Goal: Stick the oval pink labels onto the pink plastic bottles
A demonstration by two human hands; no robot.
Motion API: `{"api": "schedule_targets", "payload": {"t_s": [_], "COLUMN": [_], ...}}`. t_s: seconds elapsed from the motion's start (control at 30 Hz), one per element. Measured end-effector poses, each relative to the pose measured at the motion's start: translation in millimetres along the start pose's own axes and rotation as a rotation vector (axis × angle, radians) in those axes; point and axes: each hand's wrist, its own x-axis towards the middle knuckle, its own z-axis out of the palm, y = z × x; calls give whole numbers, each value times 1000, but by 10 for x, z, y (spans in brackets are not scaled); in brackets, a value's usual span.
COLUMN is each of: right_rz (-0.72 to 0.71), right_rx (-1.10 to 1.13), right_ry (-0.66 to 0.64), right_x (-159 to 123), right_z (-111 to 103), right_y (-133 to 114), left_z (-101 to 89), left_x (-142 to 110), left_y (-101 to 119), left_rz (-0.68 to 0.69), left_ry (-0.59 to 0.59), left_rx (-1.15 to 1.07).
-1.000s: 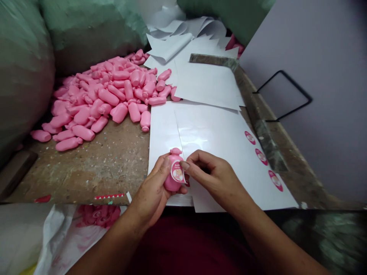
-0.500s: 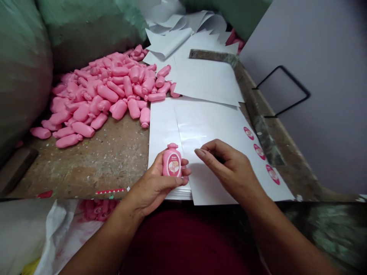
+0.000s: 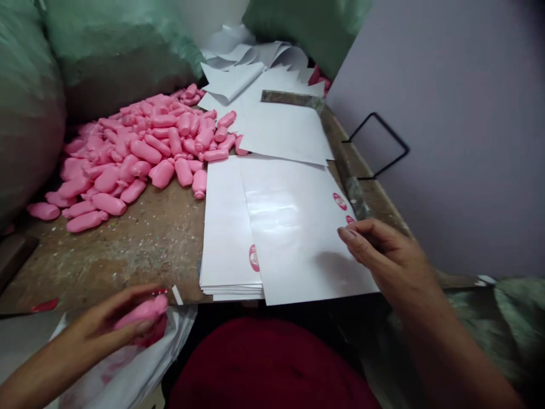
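My left hand (image 3: 102, 324) is at the lower left, past the table's front edge, shut on a pink plastic bottle (image 3: 142, 313). The bottle lies nearly level, and its label does not show. Beneath it is a white plastic bag (image 3: 128, 363) with pink contents. My right hand (image 3: 383, 255) rests at the right side of a glossy white label sheet (image 3: 293, 227), its fingertips on the paper. Round pink labels (image 3: 339, 201) remain on that sheet, close to my fingers. Nothing is visibly held in this hand.
Several bare pink bottles form a heap (image 3: 136, 147) on the worn wooden tabletop (image 3: 128, 261). A stack of white sheets (image 3: 225, 227) lies under the glossy sheet, with loose paper (image 3: 272, 122) behind. Green sacks (image 3: 29, 102) stand at the back left. A lilac panel (image 3: 447, 85) with a black wire loop stands right.
My left hand has carried the bottle down and left, off the sheets to above the bag, and tipped it from upright to nearly level. My right hand has moved right along the sheet.
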Motion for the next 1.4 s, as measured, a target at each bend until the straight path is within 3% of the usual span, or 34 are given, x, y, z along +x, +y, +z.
{"api": "schedule_targets", "payload": {"t_s": [0.07, 0.13, 0.2, 0.3, 0.37, 0.43, 0.57, 0.77, 0.83, 1.07, 1.13, 1.27, 1.4], "right_rz": [0, -17, -44, -71, -74, -79, -102, -55, -49, -85, -131, -239, -287], "right_rx": [24, 23, 0, -44, -62, -64, -39, -4, -7, -51, -142, -364, -427], "right_ry": [13, 8, -10, -61, -86, -87, -52, 3, 5, -109, -133, -114, -76], "right_x": [-12, -26, -48, -105, -160, -224, -341, -368, -345, -253, -215, -121, -38], "right_z": [-36, -30, -3, 14, -20, -86, -210, -178, -118, 245, 343, 461, 494], "right_y": [19, 33, 38, 31, 25, 30, 121, 413, 468, 312, 253, 244, 351], "left_z": [-94, 115, 558, 1273, 1574, 1695, 1616, 1409, 1346, 1030, 970, 914, 841], "left_x": [-15, 30, 116, 285, 396, 488, 581, 555, 552, 435, 391, 368, 404], "left_y": [-26, 148, 420, 711, 729, 642, 496, 666, 623, -146, -264, -167, 55], "left_rz": [23, 126, 474, 843, 898, 928, 1032, 1015, 1013, 956, 924, 953, 924], "left_ry": [175, 284, 229, -112, -173, -126, 31, 159, 217, 335, 322, 299, 275], "left_rx": [212, 305, 322, 410, 481, 497, 366, 343, 358, 445, 457, 488, 458]}}
